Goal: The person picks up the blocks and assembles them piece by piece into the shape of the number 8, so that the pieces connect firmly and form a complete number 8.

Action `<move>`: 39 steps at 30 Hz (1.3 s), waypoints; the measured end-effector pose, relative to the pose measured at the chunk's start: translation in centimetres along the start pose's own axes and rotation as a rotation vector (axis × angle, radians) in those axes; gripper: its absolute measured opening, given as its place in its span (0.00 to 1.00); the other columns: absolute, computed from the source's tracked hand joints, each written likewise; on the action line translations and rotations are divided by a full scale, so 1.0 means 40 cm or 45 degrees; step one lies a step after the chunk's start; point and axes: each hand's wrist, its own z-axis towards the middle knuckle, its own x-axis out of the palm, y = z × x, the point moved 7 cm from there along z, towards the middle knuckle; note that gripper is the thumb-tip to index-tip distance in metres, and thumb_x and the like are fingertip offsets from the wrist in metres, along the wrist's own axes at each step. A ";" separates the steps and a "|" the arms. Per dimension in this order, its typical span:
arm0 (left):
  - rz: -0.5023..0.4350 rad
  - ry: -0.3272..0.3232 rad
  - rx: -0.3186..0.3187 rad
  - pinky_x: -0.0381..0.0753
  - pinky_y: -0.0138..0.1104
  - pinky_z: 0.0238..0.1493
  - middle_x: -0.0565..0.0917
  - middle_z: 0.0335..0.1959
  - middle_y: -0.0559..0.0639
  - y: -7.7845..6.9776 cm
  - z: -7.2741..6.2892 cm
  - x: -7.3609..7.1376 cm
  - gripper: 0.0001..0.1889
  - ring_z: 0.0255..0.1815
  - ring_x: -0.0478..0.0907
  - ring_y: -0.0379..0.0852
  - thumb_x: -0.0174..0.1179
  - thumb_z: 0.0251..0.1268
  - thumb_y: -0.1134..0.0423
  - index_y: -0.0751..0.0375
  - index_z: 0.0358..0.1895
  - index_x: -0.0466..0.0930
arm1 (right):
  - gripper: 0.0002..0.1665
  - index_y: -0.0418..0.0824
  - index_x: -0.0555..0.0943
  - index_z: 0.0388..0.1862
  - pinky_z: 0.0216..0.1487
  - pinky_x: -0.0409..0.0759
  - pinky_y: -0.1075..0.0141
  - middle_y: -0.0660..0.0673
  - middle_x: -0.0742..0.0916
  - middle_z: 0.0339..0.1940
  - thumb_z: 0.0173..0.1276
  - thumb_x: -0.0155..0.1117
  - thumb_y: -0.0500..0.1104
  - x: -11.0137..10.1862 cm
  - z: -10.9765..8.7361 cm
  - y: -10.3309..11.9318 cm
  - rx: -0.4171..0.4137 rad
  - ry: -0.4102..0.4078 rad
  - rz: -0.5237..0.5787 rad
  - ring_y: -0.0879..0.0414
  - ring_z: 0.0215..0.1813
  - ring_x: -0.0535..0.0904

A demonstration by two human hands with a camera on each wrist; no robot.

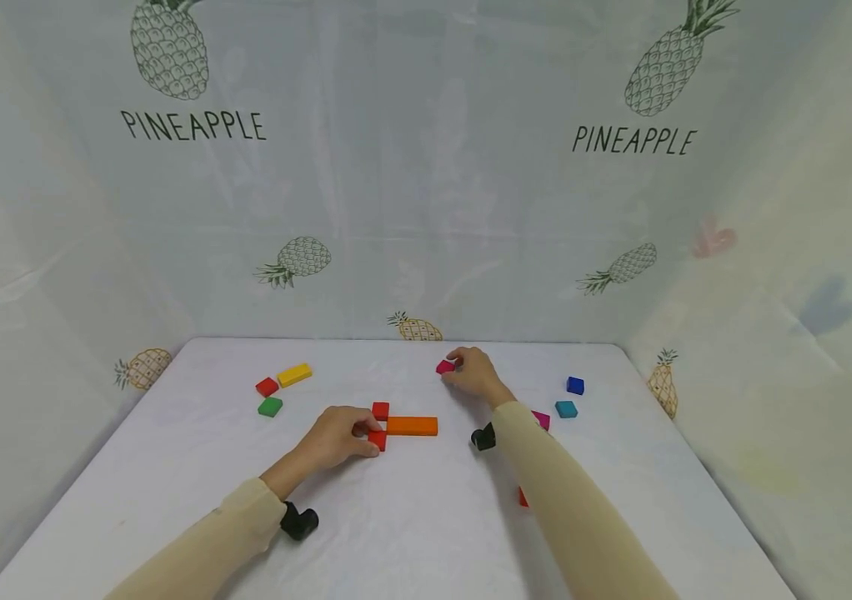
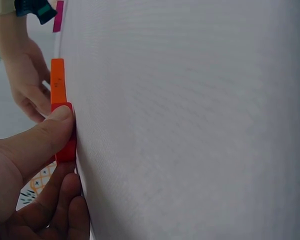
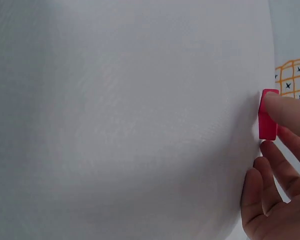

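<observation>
Crimson block (image 1: 444,367) and right hand (image 1: 477,373) meet toward the far side of the table (image 1: 411,517): thumb and fingers pinch the piece, which sits at about ten o'clock from the palm. The left hand (image 1: 336,437), well apart at roughly eight o'clock from its partner, grips a red block (image 1: 378,442) between thumb and fingers, at its three o'clock.

Just beside that gripped piece, toward two o'clock, a long orange block (image 1: 413,427) lies flat, pointing sideways across the white cloth. A second red block (image 1: 381,410) is at twelve o'clock from the gripped one, by the same end of the orange piece.

Farther out from the left hand, a yellow block (image 1: 295,375) lies at eleven o'clock, with a third red block (image 1: 267,387) and a green block (image 1: 270,407) around ten. From the right hand, a blue block (image 1: 575,386) is near three o'clock; a teal block (image 1: 566,409) and a magenta block (image 1: 542,420), partly behind the sleeve (image 1: 576,483), are near four. At five, an orange-red block (image 1: 523,497) peeks from behind that sleeve. Beyond the table, at twelve, hangs a pale curtain (image 1: 426,183) printed with pineapples.
</observation>
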 end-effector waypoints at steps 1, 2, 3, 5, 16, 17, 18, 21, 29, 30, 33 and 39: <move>0.002 0.002 0.001 0.80 0.38 0.48 0.84 0.37 0.40 0.000 0.001 0.001 0.13 0.42 0.76 0.42 0.81 0.58 0.59 0.46 0.44 0.90 | 0.24 0.36 0.83 0.64 0.65 0.79 0.51 0.38 0.86 0.55 0.72 0.73 0.42 0.000 0.002 -0.002 0.006 -0.002 -0.004 0.44 0.57 0.78; 0.003 0.001 0.004 0.80 0.38 0.48 0.84 0.37 0.40 -0.001 0.002 0.000 0.13 0.42 0.76 0.42 0.81 0.58 0.59 0.46 0.44 0.90 | 0.24 0.37 0.83 0.64 0.64 0.79 0.52 0.38 0.86 0.54 0.73 0.72 0.43 0.001 0.003 -0.005 0.011 -0.004 -0.011 0.44 0.56 0.78; 0.005 0.001 0.004 0.80 0.38 0.48 0.84 0.37 0.40 -0.001 0.002 0.000 0.13 0.42 0.76 0.42 0.81 0.58 0.59 0.45 0.44 0.90 | 0.23 0.37 0.83 0.64 0.63 0.80 0.52 0.39 0.86 0.53 0.73 0.72 0.42 0.001 0.004 -0.006 0.016 -0.004 -0.013 0.45 0.56 0.78; 0.013 0.002 0.003 0.80 0.38 0.48 0.84 0.37 0.40 -0.001 0.003 0.000 0.13 0.42 0.76 0.42 0.81 0.58 0.59 0.46 0.45 0.90 | 0.22 0.37 0.83 0.63 0.62 0.80 0.53 0.39 0.86 0.52 0.73 0.72 0.43 0.002 0.005 -0.007 0.021 -0.002 -0.022 0.45 0.54 0.78; 0.014 0.022 -0.018 0.80 0.38 0.49 0.83 0.37 0.40 0.007 0.004 0.004 0.13 0.43 0.76 0.43 0.81 0.58 0.59 0.46 0.46 0.90 | 0.19 0.36 0.85 0.60 0.60 0.81 0.53 0.40 0.87 0.49 0.72 0.71 0.39 0.001 0.004 -0.003 -0.040 0.028 -0.047 0.47 0.52 0.80; 0.012 0.022 -0.024 0.80 0.38 0.49 0.83 0.37 0.39 0.008 0.005 0.004 0.13 0.43 0.76 0.43 0.81 0.58 0.59 0.45 0.45 0.90 | 0.19 0.36 0.85 0.60 0.60 0.81 0.54 0.41 0.87 0.49 0.72 0.71 0.39 0.000 0.004 -0.003 -0.047 0.035 -0.052 0.47 0.51 0.80; 0.008 0.023 -0.031 0.80 0.38 0.49 0.83 0.37 0.39 0.009 0.005 0.005 0.13 0.43 0.76 0.43 0.81 0.58 0.59 0.45 0.45 0.90 | 0.19 0.36 0.85 0.60 0.60 0.81 0.54 0.41 0.87 0.49 0.72 0.70 0.39 -0.001 0.003 -0.001 -0.051 0.043 -0.054 0.48 0.52 0.80; 0.004 0.018 -0.028 0.80 0.38 0.49 0.83 0.37 0.38 0.010 0.006 0.006 0.13 0.42 0.76 0.43 0.81 0.58 0.60 0.45 0.45 0.90 | 0.19 0.36 0.85 0.60 0.59 0.82 0.54 0.41 0.87 0.49 0.71 0.71 0.39 -0.006 0.001 0.002 -0.064 0.061 -0.053 0.48 0.51 0.80; -0.007 0.010 -0.029 0.80 0.37 0.49 0.83 0.36 0.39 0.009 0.006 0.004 0.13 0.42 0.76 0.43 0.81 0.58 0.60 0.45 0.45 0.90 | 0.17 0.37 0.85 0.57 0.58 0.82 0.55 0.42 0.87 0.48 0.71 0.71 0.38 -0.014 -0.029 0.020 -0.128 0.089 -0.093 0.49 0.50 0.81; -0.004 0.009 -0.025 0.81 0.38 0.48 0.83 0.36 0.39 0.008 0.005 0.004 0.13 0.42 0.76 0.43 0.81 0.58 0.60 0.45 0.45 0.90 | 0.17 0.37 0.85 0.56 0.58 0.82 0.55 0.42 0.87 0.47 0.71 0.71 0.38 -0.014 -0.035 0.023 -0.140 0.091 -0.099 0.49 0.49 0.80; 0.000 0.011 -0.019 0.81 0.37 0.48 0.84 0.36 0.39 0.005 0.003 0.002 0.13 0.42 0.76 0.43 0.81 0.58 0.60 0.46 0.45 0.90 | 0.16 0.37 0.85 0.56 0.56 0.83 0.55 0.42 0.87 0.47 0.70 0.72 0.38 -0.018 -0.054 0.031 -0.162 0.109 -0.094 0.49 0.47 0.80; 0.006 -0.004 -0.005 0.79 0.36 0.47 0.83 0.36 0.40 0.000 0.002 0.000 0.13 0.41 0.75 0.42 0.82 0.57 0.60 0.47 0.44 0.90 | 0.16 0.38 0.85 0.57 0.55 0.83 0.56 0.43 0.87 0.48 0.72 0.71 0.37 -0.021 -0.089 0.034 -0.178 0.140 -0.070 0.51 0.47 0.80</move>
